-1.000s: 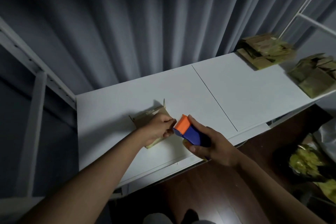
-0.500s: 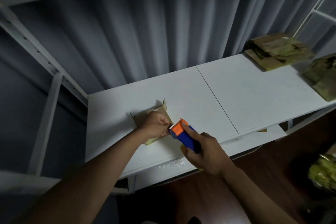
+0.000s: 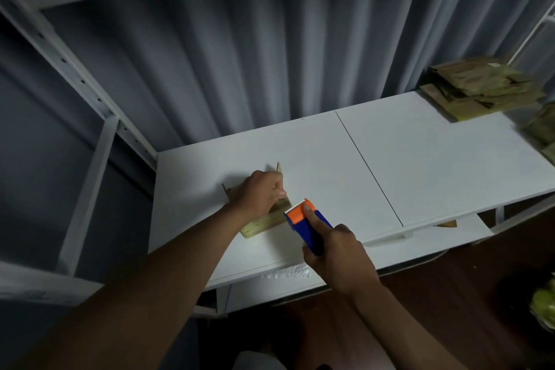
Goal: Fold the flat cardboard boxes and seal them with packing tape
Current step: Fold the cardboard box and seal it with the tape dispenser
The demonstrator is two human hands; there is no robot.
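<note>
Down on the white bench [image 3: 330, 159], the left hand [image 3: 260, 193] curls over the small cardboard box [image 3: 264, 221], pressing it, while just right of the box the right hand [image 3: 336, 252] grips the blue-and-orange tape dispenser [image 3: 306, 224], forefinger stretched along its top.

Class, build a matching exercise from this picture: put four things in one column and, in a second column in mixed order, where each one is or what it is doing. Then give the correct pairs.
Column 1
1. small cardboard box
2. tape dispenser
3. stack of flat cardboard
4. left hand

Column 2
A. at the far right end of the white table
B. gripped in the right hand
C. lying on the table under a hand
D. pressing down on top of the box

Pairs: 1-C, 2-B, 3-A, 4-D
</note>
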